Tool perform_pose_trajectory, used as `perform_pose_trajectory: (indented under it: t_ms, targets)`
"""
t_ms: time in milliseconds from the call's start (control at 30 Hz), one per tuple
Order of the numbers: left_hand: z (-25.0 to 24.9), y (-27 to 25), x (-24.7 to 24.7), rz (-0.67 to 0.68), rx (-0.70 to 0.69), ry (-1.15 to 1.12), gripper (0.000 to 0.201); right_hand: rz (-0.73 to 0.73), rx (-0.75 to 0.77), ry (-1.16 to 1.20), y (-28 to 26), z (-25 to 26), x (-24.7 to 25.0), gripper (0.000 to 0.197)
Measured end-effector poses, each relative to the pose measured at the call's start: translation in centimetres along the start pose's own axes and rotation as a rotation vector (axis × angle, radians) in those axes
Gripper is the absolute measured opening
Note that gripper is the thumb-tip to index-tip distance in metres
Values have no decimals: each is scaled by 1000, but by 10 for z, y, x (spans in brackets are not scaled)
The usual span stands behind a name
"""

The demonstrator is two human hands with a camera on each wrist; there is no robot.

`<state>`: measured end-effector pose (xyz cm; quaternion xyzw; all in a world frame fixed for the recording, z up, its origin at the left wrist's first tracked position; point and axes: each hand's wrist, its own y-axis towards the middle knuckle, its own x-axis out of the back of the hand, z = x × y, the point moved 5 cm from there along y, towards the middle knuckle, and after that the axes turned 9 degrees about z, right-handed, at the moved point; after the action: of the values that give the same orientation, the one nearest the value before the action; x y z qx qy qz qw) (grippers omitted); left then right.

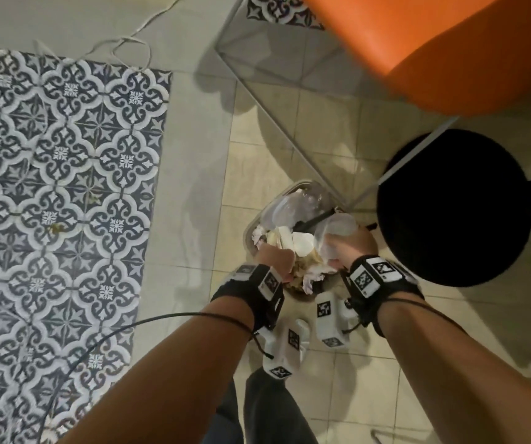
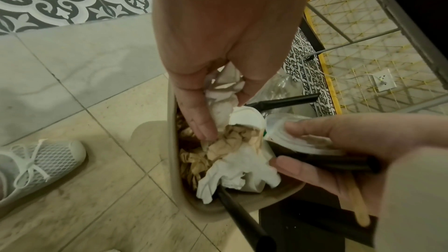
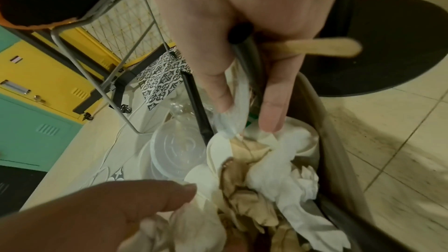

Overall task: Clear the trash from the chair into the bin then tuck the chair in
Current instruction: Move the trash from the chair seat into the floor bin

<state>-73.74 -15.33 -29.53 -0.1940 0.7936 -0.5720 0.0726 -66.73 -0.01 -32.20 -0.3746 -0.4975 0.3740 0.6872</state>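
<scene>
A beige bin [image 1: 252, 226] stands on the floor between my hands, heaped with crumpled napkins [image 2: 244, 168], clear lids [image 3: 177, 150] and a black straw [image 2: 283, 102]. My left hand [image 1: 277, 261] pinches a crumpled white napkin [image 2: 221, 106] just above the heap. My right hand [image 1: 345, 251] grips a clear plastic cup lid [image 3: 238, 101] together with a black straw [image 2: 339, 163] and a wooden stick [image 3: 317, 47], over the bin's right side. The orange chair [image 1: 434, 49] on thin wire legs [image 1: 259, 70] stands beyond the bin at the upper right.
A black round table base [image 1: 453, 206] lies right of the bin, touching the chair's leg area. Patterned tiles [image 1: 59, 155] cover the floor to the left, and a white cable [image 1: 123, 43] trails beyond them. My white shoe [image 2: 41, 162] is near the bin. Yellow and teal cabinets [image 3: 36, 83] stand behind the chair.
</scene>
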Motion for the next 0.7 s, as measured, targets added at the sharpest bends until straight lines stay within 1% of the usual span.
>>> perform_pose_trajectory:
  t_ms: [33, 67, 133, 167, 200, 233, 267, 300, 333, 400, 467, 533, 600, 667, 700]
  targets:
    - [3, 2, -2, -16, 33, -107, 44, -30, 5, 14, 0, -3, 0, 40]
    - [6, 7, -2, -8, 113, -314, 44, -49, 3, 23, -1, -5, 0, 53]
    - [9, 10, -5, -47, 93, -428, 47, -92, 9, 68, 24, -20, -1, 75]
    - [8, 12, -7, -57, 95, -439, 50, -102, 16, 44, 21, -19, 0, 82]
    - [7, 8, -9, -65, 109, -474, 56, -105, 24, 27, 13, -14, 3, 83]
    - [9, 8, -8, -100, 111, -554, 63, -105, 42, 15, 3, -9, 5, 80]
    - [7, 7, -6, -103, 105, -614, 69, -108, 47, -5, -13, -1, 8, 75]
    - [6, 4, -5, -124, 103, -657, 72, -115, 50, -20, -26, 3, 10, 72]
    - [7, 5, -3, -138, 105, -645, 72, -121, 43, -23, -33, 4, 12, 72]
    - [8, 8, -2, -136, 69, -532, 65, -145, 35, -32, -42, 5, 14, 71]
    - [10, 13, -4, -104, 45, -386, 57, -161, 67, -82, -49, 7, 13, 65]
    - [10, 12, -2, -122, 41, -252, 50, -152, 109, -140, -56, 10, 7, 59]
    - [12, 15, 2, -149, 81, -96, 52, -152, 154, -209, -58, 12, -1, 59]
    - [13, 16, 6, -161, 98, -55, 58, -172, 181, -283, -56, 15, -7, 58]
    - [12, 18, 8, -161, 82, -33, 59, -176, 185, -305, -54, 19, -7, 57]
